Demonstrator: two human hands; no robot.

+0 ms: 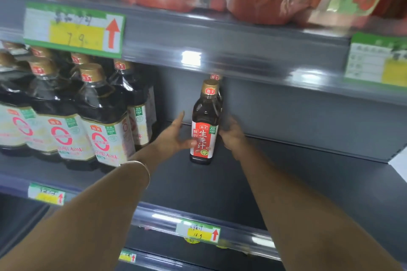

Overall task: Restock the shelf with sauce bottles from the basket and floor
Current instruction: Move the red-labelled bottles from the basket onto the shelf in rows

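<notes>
The red-labelled sauce bottle [203, 136] stands upright on the grey shelf [286, 178], between the two hands. The right hand [231, 134] curls round its right side, fingers passing out of sight behind it, so this hand appears to have the hold. The left hand [176, 136] lies with fingers straight against the bottle's left side, thumb touching the label, steadying rather than gripping. Just beyond the hands, the gold cap of a second bottle [214, 77] shows behind the first. Large soy sauce bottles [103, 121] stand well to the left of the left hand. To do this step well, keep the base flat, face the label forward, line the bottle up with the one behind, and let go only once it stands firm.
</notes>
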